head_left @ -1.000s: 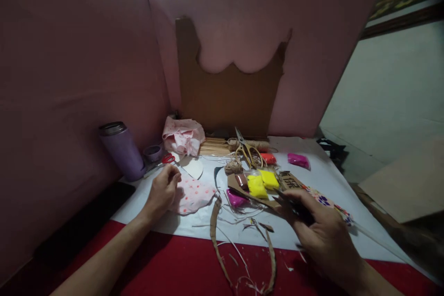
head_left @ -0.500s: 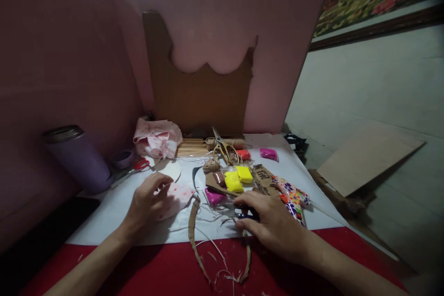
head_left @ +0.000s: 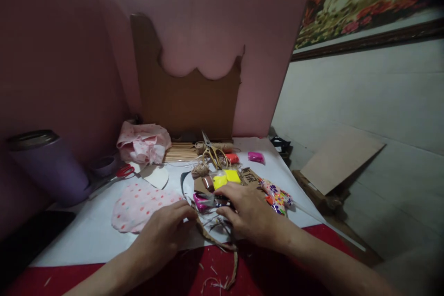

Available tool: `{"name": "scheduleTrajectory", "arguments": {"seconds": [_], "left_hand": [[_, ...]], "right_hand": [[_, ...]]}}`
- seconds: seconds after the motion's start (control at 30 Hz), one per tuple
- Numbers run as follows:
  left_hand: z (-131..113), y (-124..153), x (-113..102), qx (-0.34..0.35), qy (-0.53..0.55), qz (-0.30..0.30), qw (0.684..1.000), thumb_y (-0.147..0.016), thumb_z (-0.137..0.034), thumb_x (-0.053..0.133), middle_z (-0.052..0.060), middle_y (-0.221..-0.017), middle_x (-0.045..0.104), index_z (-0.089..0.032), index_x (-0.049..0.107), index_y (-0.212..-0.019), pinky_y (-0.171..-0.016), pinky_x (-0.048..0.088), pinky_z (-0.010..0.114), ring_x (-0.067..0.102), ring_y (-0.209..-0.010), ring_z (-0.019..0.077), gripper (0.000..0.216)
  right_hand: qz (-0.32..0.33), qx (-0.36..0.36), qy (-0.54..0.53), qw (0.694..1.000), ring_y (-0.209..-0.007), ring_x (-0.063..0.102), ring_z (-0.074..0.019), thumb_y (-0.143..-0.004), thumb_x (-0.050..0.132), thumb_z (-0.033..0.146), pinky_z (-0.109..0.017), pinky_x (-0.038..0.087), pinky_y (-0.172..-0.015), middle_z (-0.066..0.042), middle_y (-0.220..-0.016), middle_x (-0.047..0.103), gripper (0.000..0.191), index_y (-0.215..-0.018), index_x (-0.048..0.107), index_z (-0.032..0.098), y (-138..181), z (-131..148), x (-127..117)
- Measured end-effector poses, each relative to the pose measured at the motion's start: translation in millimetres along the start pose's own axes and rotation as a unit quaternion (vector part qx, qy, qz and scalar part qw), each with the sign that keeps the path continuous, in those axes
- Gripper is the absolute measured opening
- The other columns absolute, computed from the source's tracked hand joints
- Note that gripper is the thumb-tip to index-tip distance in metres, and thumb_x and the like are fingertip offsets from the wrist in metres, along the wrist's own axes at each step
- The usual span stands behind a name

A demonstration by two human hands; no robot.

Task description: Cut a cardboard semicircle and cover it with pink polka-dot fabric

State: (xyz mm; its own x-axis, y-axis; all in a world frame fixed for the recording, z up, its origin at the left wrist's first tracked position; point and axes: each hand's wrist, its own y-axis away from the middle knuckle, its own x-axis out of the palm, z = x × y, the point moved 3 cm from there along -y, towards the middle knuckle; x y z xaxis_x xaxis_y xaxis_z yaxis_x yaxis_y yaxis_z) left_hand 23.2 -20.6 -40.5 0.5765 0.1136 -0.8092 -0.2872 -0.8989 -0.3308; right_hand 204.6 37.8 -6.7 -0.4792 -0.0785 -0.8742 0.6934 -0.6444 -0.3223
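Observation:
My left hand (head_left: 169, 229) is closed, fingertips pinched at the upper end of a thin, curved brown strip (head_left: 211, 239) that looks like cardboard. The strip bends down over the table's front edge, with pale threads at its bottom. My right hand (head_left: 248, 215) is closed around a small dark blue-handled tool (head_left: 222, 202); its working end is hard to make out. Beside these fingers lie a magenta packet (head_left: 200, 201) and loose thread scraps. Left of my left hand, a pink dotted cloth piece (head_left: 138, 208) lies flat on the white sheet.
Gold-handled scissors (head_left: 215, 153), a twine ball (head_left: 200, 169), yellow packets (head_left: 232, 176) and a flowered piece (head_left: 277, 198) lie beyond my hands. Red scissors (head_left: 125, 171) and a purple tumbler (head_left: 48, 166) stand left. A cut brown board (head_left: 187, 106) leans at the back.
My left hand has moved right, off the dotted cloth, to the strip's end. The strip has swung across toward the right. My right hand has shifted left with the tool. The view has turned slightly.

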Motion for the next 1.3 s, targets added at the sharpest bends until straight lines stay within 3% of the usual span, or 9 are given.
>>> {"name": "scheduleTrajectory", "arguments": {"seconds": [0.1,0.17,0.3,0.4,0.5,0.77,1.13,1.3], "left_hand": [[3,-19,-11,-0.006,-0.082,-0.073,0.994,-0.081,-0.011,0.05,0.0,-0.066,0.064,-0.019,0.062,-0.077,-0.054,0.043,0.027,0.056,-0.058,0.0146,0.015],[6,-33,-13,0.012,-0.106,-0.094,0.99,-0.081,-0.01,0.05,0.003,-0.072,0.065,-0.018,0.062,-0.08,-0.059,0.045,0.031,0.057,-0.066,0.0174,0.015],[4,-54,-1,0.089,-0.112,-0.065,0.988,-0.076,-0.004,0.054,0.003,-0.088,0.067,-0.02,0.064,-0.085,-0.075,0.046,0.035,0.054,-0.086,0.0198,0.021],[3,-62,12,0.109,-0.133,-0.051,0.984,-0.076,-0.007,0.056,0.004,-0.087,0.066,-0.021,0.065,-0.085,-0.076,0.043,0.04,0.051,-0.085,0.0223,0.018],[5,-64,21,0.11,-0.153,-0.049,0.981,-0.081,-0.016,0.055,0.007,-0.085,0.064,-0.02,0.066,-0.081,-0.073,0.041,0.043,0.049,-0.084,0.025,0.011],[11,-57,23,0.135,-0.159,-0.041,0.977,-0.085,-0.013,0.049,0.007,-0.097,0.063,-0.017,0.06,-0.086,-0.077,0.038,0.044,0.046,-0.089,0.0251,0.012],[2,-48,20,0.197,-0.135,-0.086,0.967,-0.086,-0.016,0.05,0.005,-0.09,0.065,-0.02,0.06,-0.093,-0.081,0.036,0.041,0.047,-0.092,0.0224,0.013],[-17,-33,14,0.274,-0.185,-0.113,0.937,-0.082,-0.012,0.05,0.008,-0.081,0.064,-0.014,0.058,-0.098,-0.067,0.035,0.038,0.048,-0.076,0.0223,0.018]], "right_hand": [[-0.002,0.01,-0.014,1.0,-0.092,0.058,-0.0208,-0.08,0.059,0.02,-0.034,0.043,-0.08,-0.006,-0.097,0.064,0.025,-0.105,0.06,0.019,4,1,9],[-0.028,0.018,-0.009,0.999,-0.09,0.058,-0.0216,-0.081,0.056,0.018,-0.035,0.043,-0.078,-0.007,-0.096,0.063,0.024,-0.105,0.059,0.019,7,0,12],[-0.154,0.015,-0.01,0.988,-0.09,0.056,-0.0221,-0.083,0.05,0.014,-0.035,0.044,-0.077,-0.008,-0.097,0.061,0.026,-0.109,0.056,0.018,13,-9,6],[-0.26,0.02,-0.036,0.965,-0.092,0.056,-0.0208,-0.086,0.048,0.015,-0.034,0.044,-0.079,-0.008,-0.099,0.06,0.027,-0.112,0.054,0.017,16,-21,-3],[-0.306,0.035,-0.074,0.949,-0.093,0.056,-0.0193,-0.086,0.049,0.015,-0.033,0.044,-0.081,-0.007,-0.1,0.06,0.026,-0.112,0.054,0.019,17,-30,-9],[-0.303,0.03,-0.095,0.948,-0.094,0.056,-0.0184,-0.086,0.051,0.016,-0.032,0.044,-0.081,-0.005,-0.1,0.06,0.027,-0.112,0.054,0.02,16,-31,-7],[-0.27,0.028,-0.084,0.959,-0.092,0.056,-0.02,-0.085,0.053,0.017,-0.034,0.045,-0.079,-0.007,-0.1,0.061,0.026,-0.11,0.056,0.02,13,-34,6],[-0.277,0.036,-0.071,0.958,-0.093,0.056,-0.0201,-0.085,0.053,0.018,-0.034,0.044,-0.081,-0.007,-0.099,0.062,0.025,-0.109,0.057,0.018,12,-36,4]]}}
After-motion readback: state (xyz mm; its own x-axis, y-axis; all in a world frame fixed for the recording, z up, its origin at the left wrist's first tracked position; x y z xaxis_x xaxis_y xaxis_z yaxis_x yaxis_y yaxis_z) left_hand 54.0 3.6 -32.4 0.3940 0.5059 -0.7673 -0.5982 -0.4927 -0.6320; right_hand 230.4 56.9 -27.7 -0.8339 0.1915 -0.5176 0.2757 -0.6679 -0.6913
